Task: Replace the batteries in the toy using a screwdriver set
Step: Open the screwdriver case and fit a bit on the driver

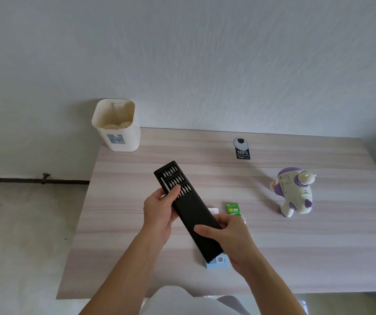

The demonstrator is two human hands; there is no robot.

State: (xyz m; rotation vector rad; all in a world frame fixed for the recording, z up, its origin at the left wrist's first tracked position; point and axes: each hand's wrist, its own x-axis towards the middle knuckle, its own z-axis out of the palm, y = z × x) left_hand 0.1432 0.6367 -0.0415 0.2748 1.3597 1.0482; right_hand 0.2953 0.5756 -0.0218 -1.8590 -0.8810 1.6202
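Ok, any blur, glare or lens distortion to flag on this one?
Head view: soft, even light, no glare, only faint shadows on the table; wide-angle stretch splays the table's edges; left hand, right hand and screwdriver set are fairly sharp, though its bits look soft and the toy's small markings are unreadable.

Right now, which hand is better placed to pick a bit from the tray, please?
Probably left: the left hand holds the black rectangular screwdriver case beside its slid-out tray of silver bits; the right hand grips the closed end.
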